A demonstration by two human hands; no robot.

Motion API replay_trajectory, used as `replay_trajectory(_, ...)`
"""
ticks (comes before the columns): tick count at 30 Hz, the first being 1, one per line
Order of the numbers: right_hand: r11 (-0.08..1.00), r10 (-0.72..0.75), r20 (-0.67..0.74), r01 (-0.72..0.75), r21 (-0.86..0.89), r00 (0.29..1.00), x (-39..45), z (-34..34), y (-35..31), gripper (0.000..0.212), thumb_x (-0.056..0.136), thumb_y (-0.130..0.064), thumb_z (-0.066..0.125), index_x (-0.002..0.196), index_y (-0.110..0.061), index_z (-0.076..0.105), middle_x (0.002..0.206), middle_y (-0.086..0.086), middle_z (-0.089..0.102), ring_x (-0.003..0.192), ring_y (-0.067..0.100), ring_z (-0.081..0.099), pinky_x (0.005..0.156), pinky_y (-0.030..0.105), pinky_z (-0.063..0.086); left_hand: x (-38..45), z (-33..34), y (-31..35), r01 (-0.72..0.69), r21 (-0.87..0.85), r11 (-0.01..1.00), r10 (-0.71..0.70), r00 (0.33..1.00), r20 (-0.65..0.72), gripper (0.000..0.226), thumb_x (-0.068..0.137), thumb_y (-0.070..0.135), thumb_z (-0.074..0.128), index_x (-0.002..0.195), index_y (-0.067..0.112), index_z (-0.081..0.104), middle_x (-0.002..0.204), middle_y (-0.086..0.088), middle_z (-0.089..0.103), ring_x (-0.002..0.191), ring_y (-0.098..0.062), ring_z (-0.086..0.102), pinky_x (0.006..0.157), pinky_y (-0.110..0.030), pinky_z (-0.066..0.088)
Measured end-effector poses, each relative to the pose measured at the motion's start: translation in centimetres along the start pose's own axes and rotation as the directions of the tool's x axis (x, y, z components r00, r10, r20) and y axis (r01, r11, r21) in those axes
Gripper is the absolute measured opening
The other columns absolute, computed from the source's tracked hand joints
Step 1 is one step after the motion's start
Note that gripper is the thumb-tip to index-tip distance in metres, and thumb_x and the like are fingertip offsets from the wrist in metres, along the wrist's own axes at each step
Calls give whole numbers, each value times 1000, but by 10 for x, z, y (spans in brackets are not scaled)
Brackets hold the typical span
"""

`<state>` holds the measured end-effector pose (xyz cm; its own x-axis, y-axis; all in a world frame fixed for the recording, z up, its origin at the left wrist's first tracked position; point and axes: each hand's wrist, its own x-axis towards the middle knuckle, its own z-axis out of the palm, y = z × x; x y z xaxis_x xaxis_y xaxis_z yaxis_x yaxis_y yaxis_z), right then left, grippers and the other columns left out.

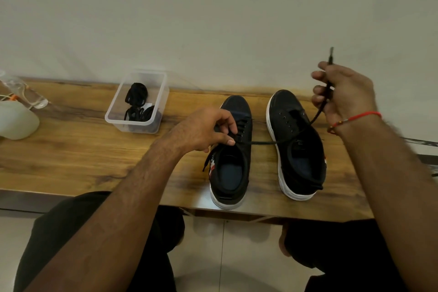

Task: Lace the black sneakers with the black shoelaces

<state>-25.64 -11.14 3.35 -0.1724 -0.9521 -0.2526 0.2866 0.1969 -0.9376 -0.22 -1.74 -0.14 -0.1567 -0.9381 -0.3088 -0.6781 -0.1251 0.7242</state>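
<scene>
Two black sneakers with white soles stand side by side on the wooden table, toes toward the wall. The left sneaker has a black shoelace threaded through its eyelets. My left hand pinches the sneaker's eyelet edge and the lace there. From that spot the lace runs taut across the right sneaker up to my right hand. That hand, raised above the right sneaker, grips the lace near its tip, which sticks up past the fingers. The right sneaker's eyelets look bare.
A clear plastic box with more black laces sits on the table left of the sneakers. A pale container and a clear plastic item lie at the far left. The wall is right behind the table.
</scene>
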Motion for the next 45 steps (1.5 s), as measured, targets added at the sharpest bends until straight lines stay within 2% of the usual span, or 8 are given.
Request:
replay_trajectory(5,990,49,247,-15,-138,968,-20,22,19,39,92,13,42,112,-5,70,89,11,67,56,17,53,45,26,42,-1,-2,-2,-1,-35,999,0,1000,-15,24,84,15,82,99,25,66,96,3,66,78,-18,73,53,-30,61)
replay_trajectory(11,945,111,398,27,-327,911,-36,34,43,14,94,4,58,94,0,72,77,8,65,55,13,46,40,22,35,-2,-5,-1,-3,-10,1000,3,1000,-18,20,86,14,79,96,26,67,91,6,69,78,-17,73,55,-29,60)
replay_trajectory(16,639,88,610,426,-641,787,-36,31,55,15,90,-13,73,96,-25,77,69,-6,69,58,10,57,52,21,49,-2,-6,-2,6,-13,1000,-7,999,-39,24,86,14,80,98,28,65,86,9,71,74,-12,72,57,-32,60)
replay_trajectory(22,368,79,675,607,-704,734,-47,35,63,2,88,-21,75,89,-23,75,76,-17,65,71,-5,58,67,7,42,-2,-5,-1,2,26,1000,0,999,-51,22,86,16,80,98,26,65,87,7,72,71,-9,71,54,-27,58)
replay_trajectory(27,284,102,700,654,-701,706,-49,38,67,9,92,-17,70,87,-24,68,94,-7,63,86,7,53,70,12,37,-2,-4,-2,4,37,999,-1,997,-80,20,84,22,83,92,25,64,84,9,67,66,5,60,55,-12,46)
replay_trajectory(33,296,152,697,641,-708,701,-47,38,69,7,95,-17,66,90,-22,66,99,-5,61,89,8,52,71,9,36,-8,2,7,63,105,993,-41,979,-201,17,90,34,76,84,28,61,75,9,62,66,-3,55,59,-20,41)
replay_trajectory(40,549,272,621,411,-727,735,-42,40,75,7,96,-16,65,95,-17,71,79,-14,62,63,-16,54,58,4,39,-24,19,10,162,80,983,-138,958,-252,10,89,39,76,89,31,70,75,14,65,69,4,57,56,-12,36)
replay_trajectory(45,636,311,600,308,-708,737,-42,39,75,6,94,-18,68,95,-18,73,88,-10,67,76,-5,58,56,2,39,-24,20,12,175,32,984,-160,947,-278,10,89,35,77,86,30,69,73,14,64,59,4,55,51,-12,37)
